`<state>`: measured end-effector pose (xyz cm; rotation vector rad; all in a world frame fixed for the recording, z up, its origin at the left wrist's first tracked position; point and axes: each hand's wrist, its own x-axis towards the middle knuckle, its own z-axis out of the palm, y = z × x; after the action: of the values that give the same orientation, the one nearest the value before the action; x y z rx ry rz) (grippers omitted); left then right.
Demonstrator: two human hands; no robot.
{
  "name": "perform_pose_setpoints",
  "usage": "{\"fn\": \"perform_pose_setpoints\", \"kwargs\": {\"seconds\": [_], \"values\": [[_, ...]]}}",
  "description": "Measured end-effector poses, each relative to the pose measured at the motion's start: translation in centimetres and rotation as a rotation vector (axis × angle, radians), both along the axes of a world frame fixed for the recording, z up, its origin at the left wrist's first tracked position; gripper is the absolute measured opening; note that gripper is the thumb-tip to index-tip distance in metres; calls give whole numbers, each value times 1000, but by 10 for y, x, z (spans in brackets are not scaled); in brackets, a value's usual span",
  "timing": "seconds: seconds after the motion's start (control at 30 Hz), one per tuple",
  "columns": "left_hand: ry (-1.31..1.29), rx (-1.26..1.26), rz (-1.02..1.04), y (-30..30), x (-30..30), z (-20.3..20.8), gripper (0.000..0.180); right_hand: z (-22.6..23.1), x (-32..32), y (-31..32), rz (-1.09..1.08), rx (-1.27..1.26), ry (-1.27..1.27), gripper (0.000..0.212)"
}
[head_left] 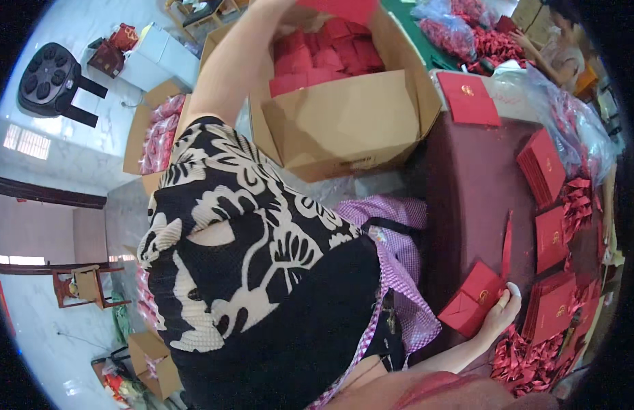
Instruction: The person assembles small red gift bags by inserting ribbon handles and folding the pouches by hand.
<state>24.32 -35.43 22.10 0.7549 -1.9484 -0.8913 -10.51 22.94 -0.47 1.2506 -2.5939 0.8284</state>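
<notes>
My left hand [279,3] reaches to the top edge above the big cardboard box [344,126], and its fingers are cut off by the picture's edge. Beside it is a flat red piece [344,8]; whether the hand holds it does not show. Down at the right, the curled fingers of my right hand [502,309] grip the edge of a small red paper bag [472,298] with a gold emblem, lying on the dark red tabletop [467,205]. One fingertip has a white covering. A narrow red ribbon [508,246] stretches over the tabletop from beside those fingers.
Many red packets [330,51] fill the big box. Stacks of red bags [542,167] and a heap of red ribbons [528,359] line the table's right side. Another person [559,58] works at the upper right. A smaller carton [136,140] holds wrapped red bundles.
</notes>
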Motion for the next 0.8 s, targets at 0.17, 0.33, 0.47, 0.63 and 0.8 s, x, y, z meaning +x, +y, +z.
{"fn": "perform_pose_setpoints", "kwargs": {"seconds": [0.17, 0.33, 0.47, 0.63, 0.8], "values": [[95, 175, 218, -61, 99, -104, 40, -7, -8, 6, -4, -5, 8, 17], [-14, 625, 225, -81, 135, -180, 30, -15, -15, 9, -65, -108, -103, 16], [-375, 718, 92, -78, 109, -175, 55, -19, -16, 9, -51, -122, -66, 15], [-855, 349, 57, -59, 84, -187, 70, -18, -13, 8, -35, -120, -40, 15], [-1102, 419, -28, -67, 96, -215, 78, -10, -9, 7, -55, -33, -55, 18]]}}
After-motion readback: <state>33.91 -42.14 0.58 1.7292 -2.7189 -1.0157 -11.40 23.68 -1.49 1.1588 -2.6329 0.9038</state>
